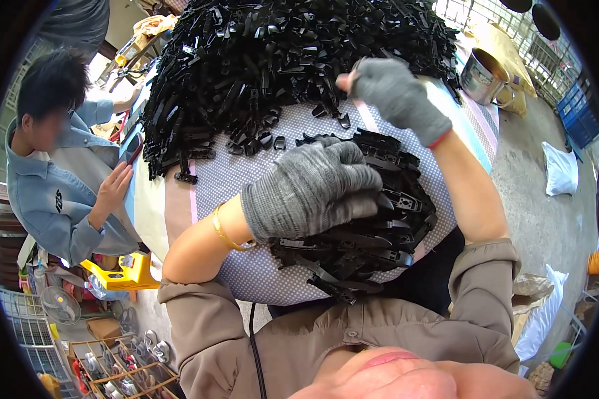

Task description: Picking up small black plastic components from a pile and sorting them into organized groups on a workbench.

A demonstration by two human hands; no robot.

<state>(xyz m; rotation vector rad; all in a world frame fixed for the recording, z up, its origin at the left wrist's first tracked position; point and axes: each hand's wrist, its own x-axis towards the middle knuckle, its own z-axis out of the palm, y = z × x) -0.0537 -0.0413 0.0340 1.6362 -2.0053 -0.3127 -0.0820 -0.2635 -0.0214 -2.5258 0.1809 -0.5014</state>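
A grey knitted glove covers my left hand [316, 189], which rests over a smaller pile of black plastic parts [402, 216] close to my body. Its fingers are curled downward, and whatever is in them is hidden. My right hand [399, 96], in a matching glove with a bare fingertip showing, is raised at the near right edge of a large heap of black plastic parts [266, 60]. Its fingers are bent in, and I cannot make out anything between them. Several loose black clips [279, 142] lie between the two piles.
A patterned cloth [219, 193] covers the table. At the left edge a person [53, 159] sits with a hand near a phone [134, 147]. A metal pot [482, 76] stands at the back right. A yellow stool [123, 272] is at lower left.
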